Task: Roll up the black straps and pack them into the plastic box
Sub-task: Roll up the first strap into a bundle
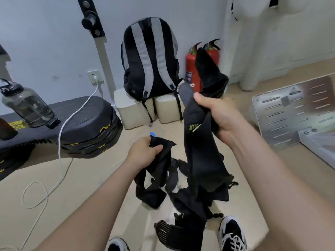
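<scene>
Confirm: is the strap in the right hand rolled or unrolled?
Unrolled. The right hand grips the black strap mid-length; it hangs long below, upper end standing above the fist.

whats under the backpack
The backpack stands on two cream blocks set side by side. It covers most of their tops, so anything else lying under it cannot be seen.

Two hands, a left hand [145, 153] and a right hand [217, 116]. The black straps [199, 151] are too tangled to count surely: at least two, perhaps four or five. One backpack [150, 57]. Two fire extinguishers [192, 69] side by side. Two cream blocks [132, 109]. One water bottle [27, 105], one wall socket [95, 77], one white cable [61, 142], one metal plate [290, 113] — and two shoes [233, 234].
</scene>
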`<state>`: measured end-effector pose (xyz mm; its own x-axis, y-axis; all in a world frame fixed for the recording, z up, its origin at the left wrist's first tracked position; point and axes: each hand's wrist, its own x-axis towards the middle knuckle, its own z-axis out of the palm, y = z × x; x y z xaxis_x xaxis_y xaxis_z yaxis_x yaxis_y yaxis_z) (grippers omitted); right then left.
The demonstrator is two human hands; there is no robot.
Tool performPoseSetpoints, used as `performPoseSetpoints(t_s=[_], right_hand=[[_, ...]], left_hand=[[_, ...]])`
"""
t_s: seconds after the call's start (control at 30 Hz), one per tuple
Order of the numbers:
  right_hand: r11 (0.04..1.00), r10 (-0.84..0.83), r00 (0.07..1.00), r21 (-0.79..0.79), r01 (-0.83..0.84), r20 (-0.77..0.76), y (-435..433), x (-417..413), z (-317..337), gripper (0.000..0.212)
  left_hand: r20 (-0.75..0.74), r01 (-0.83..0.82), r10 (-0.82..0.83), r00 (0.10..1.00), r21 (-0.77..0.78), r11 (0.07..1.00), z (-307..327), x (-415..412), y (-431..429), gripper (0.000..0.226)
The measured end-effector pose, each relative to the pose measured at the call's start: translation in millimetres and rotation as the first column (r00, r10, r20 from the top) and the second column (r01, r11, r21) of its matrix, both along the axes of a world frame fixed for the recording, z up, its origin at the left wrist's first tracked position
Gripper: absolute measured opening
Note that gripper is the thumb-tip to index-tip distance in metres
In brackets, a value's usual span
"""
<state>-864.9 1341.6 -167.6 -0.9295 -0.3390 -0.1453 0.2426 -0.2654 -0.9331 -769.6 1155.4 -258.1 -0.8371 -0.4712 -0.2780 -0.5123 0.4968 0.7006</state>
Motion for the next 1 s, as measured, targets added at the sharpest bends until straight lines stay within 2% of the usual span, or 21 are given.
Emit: performPoseSetpoints(t_s=[0.03,0.07,0.13,0.17,0.2,0.23,0.27,0.3,0.33,0.4,0.53,0.63,0.77,0.83,0.9,1.0], right_hand=[[1.0,-0.001,0.999,0.02,0.002,-0.033,0,0,-1,0.011],[0.999,-0.005,0.998,0.035,0.007,-0.056,1,0,-2,0.004],[0.998,-0.007,0.994,0.064,0.014,-0.105,-1,4,-1,0.002],[0.997,-0.008,0.993,0.078,0.017,-0.121,-2,5,-1,0.002],[0.995,0.0,0.99,0.095,0.013,-0.141,-4,6,0,0.004],[0.993,0.013,0.987,0.114,0.005,-0.16,-7,8,0,0.007],[0.992,0.032,0.984,0.122,-0.011,-0.176,-11,12,0,0.008],[0.992,0.05,0.98,0.124,-0.027,-0.191,-15,16,1,0.007],[0.992,0.068,0.977,0.118,-0.045,-0.202,-19,19,1,0.004],[0.989,0.126,0.971,0.106,-0.106,-0.205,-26,26,3,0.003],[0.972,0.235,0.968,0.01,-0.235,-0.088,-29,33,11,0.01],[0.962,0.258,0.966,-0.096,-0.256,0.008,-28,28,14,0.026],[0.989,0.146,0.989,0.015,-0.146,0.008,-30,21,7,0.03],[0.99,0.14,0.99,0.034,-0.139,-0.013,-32,19,5,0.026],[0.99,0.095,0.994,0.105,-0.089,-0.056,-35,19,4,0.017],[0.987,0.025,0.989,0.161,-0.002,-0.146,-44,24,4,0.01]], left_hand=[[0.003,0.02,-0.02,1.0,0.01,1.0,3,-3,-1,0.024],[0.016,0.057,-0.056,0.998,-0.043,0.997,7,-4,-1,0.034],[-0.038,0.091,-0.096,0.995,-0.123,0.988,23,-3,3,0.051],[-0.147,0.078,-0.076,0.986,0.012,0.997,37,-1,9,0.048],[-0.26,0.097,-0.037,0.965,0.222,0.97,51,1,16,0.043],[-0.325,0.149,-0.002,0.946,0.426,0.892,68,4,25,0.042],[-0.366,0.213,-0.001,0.931,0.541,0.814,84,8,33,0.047],[-0.401,0.267,-0.024,0.916,0.563,0.782,93,10,38,0.047],[-0.441,0.291,-0.031,0.897,0.535,0.793,97,11,41,0.04],[-0.497,0.23,0.046,0.867,0.478,0.848,96,15,42,0.024],[-0.523,0.068,0.264,0.81,0.531,0.845,94,18,22,0.009],[-0.58,-0.002,0.346,0.737,0.51,0.86,103,25,-1,0.011],[-0.733,-0.085,0.361,0.576,0.386,0.919,125,44,-38,0.018],[-0.763,-0.059,0.382,0.522,0.415,0.908,138,55,-54,0.022],[-0.761,-0.011,0.362,0.539,0.423,0.906,145,64,-62,0.022],[-0.722,0.072,0.274,0.635,0.409,0.91,147,68,-58,0.026]])
